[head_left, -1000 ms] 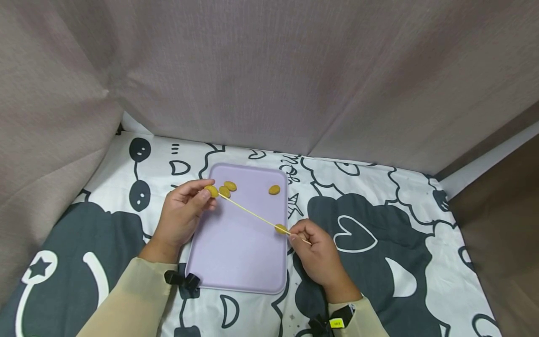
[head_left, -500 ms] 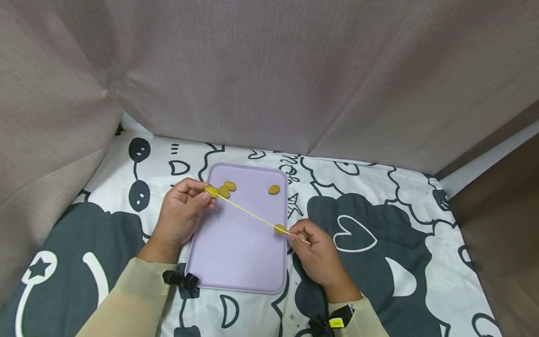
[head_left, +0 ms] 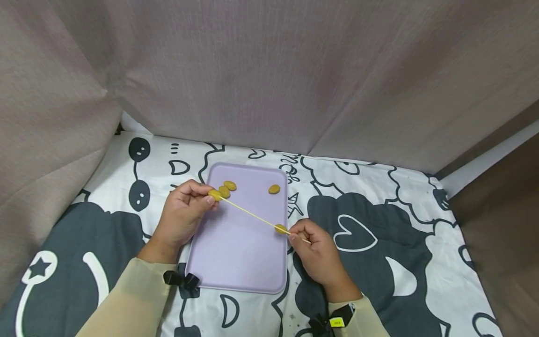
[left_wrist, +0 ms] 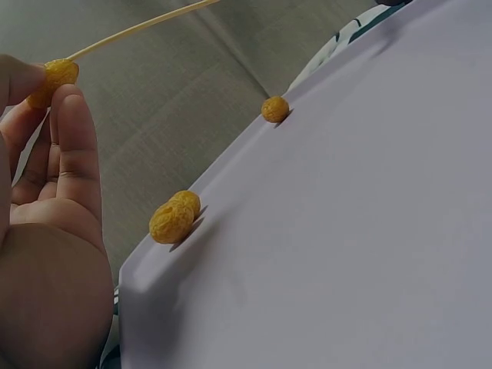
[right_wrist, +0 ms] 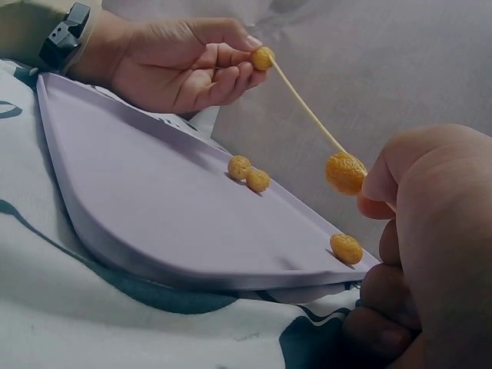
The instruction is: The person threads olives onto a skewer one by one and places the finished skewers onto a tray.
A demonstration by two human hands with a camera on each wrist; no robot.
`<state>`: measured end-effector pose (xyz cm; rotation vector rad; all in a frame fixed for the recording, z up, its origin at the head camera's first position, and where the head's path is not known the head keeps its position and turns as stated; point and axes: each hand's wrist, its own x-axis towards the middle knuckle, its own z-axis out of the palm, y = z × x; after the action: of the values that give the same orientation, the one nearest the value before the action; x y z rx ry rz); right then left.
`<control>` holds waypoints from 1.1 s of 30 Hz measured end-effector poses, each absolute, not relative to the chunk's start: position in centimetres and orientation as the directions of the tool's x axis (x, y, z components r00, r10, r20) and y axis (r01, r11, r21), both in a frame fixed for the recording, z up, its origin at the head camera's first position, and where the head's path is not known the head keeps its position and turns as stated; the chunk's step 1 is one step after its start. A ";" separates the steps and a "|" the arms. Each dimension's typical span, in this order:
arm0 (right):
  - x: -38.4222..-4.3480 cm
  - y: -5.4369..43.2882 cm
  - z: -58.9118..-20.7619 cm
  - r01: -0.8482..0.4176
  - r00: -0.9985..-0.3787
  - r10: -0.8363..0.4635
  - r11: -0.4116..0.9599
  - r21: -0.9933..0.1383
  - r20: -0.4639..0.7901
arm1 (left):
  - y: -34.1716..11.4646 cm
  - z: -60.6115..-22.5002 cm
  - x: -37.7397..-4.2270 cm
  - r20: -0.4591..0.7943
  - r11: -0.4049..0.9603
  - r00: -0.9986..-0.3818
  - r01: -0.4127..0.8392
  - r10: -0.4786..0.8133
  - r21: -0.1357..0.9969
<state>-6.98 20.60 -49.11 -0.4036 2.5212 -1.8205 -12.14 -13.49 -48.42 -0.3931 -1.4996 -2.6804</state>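
Note:
My left hand [head_left: 182, 213] pinches a small yellow wrinkled fruit [head_left: 215, 195] between thumb and fingers, at the far end of a thin wooden skewer [head_left: 249, 213]. In the left wrist view the skewer enters this fruit [left_wrist: 58, 81]; how deep it goes is hidden. Near the other end my right hand [head_left: 315, 252] pinches the skewer, its short tail sticking out past the fingers. A second yellow fruit [right_wrist: 345, 173] sits on the skewer just ahead of the right fingertips. The skewer slants above a pale purple tray [head_left: 242, 262].
Three loose yellow fruits lie on the tray: a touching pair with one fruit [head_left: 229, 186] at the back left, and a single fruit [head_left: 274, 189] at the back right. Underneath spreads a black-and-white patterned cloth [head_left: 362, 224]. A grey-brown fabric wall [head_left: 269, 84] rises behind.
My left hand and its fruit have shifted slightly right and toward me, closer to the right hand. The right hand and the loose fruits have hardly moved.

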 end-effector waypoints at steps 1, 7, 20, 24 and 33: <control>-7.0 20.6 -49.1 -0.206 -0.966 -0.213 0.288 -0.935 0.147 | -13.5 -48.4 -12.1 0.241 -0.524 -0.967 0.163 0.084 0.836; -7.0 20.6 -49.1 -0.222 -0.961 -0.220 0.267 -0.938 0.165 | -13.3 -48.3 -12.1 0.227 -0.477 -0.970 0.161 0.084 0.864; -7.1 20.6 -49.1 -0.209 -0.965 -0.211 0.274 -0.939 0.154 | -12.7 -47.9 -11.7 0.204 -0.409 -0.974 0.148 0.096 0.900; -7.1 20.6 -49.0 -0.195 -0.968 -0.206 0.274 -0.942 0.140 | -12.5 -47.7 -11.5 0.205 -0.387 -0.974 0.152 0.100 0.909; -7.1 20.7 -49.1 -0.210 -0.965 -0.210 0.263 -0.942 0.156 | -11.9 -47.4 -11.3 0.242 -0.353 -0.962 0.185 0.124 0.917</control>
<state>-7.07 20.65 -49.12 -0.4149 2.4961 -1.8615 -11.27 -11.95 -47.44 -0.4225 -1.7646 -2.5183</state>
